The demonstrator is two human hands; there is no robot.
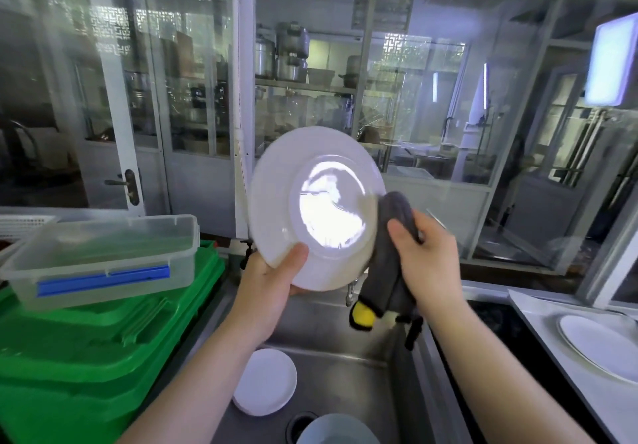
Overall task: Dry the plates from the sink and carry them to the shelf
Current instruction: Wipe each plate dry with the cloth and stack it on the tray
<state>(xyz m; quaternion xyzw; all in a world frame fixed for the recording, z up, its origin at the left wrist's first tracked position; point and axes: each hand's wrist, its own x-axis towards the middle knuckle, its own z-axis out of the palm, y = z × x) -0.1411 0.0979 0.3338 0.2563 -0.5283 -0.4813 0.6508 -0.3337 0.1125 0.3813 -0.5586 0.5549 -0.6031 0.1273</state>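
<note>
Left: green crates (86, 340), clear tub (100, 253) on top. My left hand (272, 281) grips the white plate (316, 208) by its lower rim, raised above the sink (345, 367). My right hand (426, 253) clutches a grey cloth (390, 260) against the plate's right edge.

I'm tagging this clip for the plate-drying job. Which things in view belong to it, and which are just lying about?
Job:
held plate, left hand
grey cloth, right hand
sink plates
sink
counter plate

Lying about:
clear lidded box
green crates
pots behind glass
</note>
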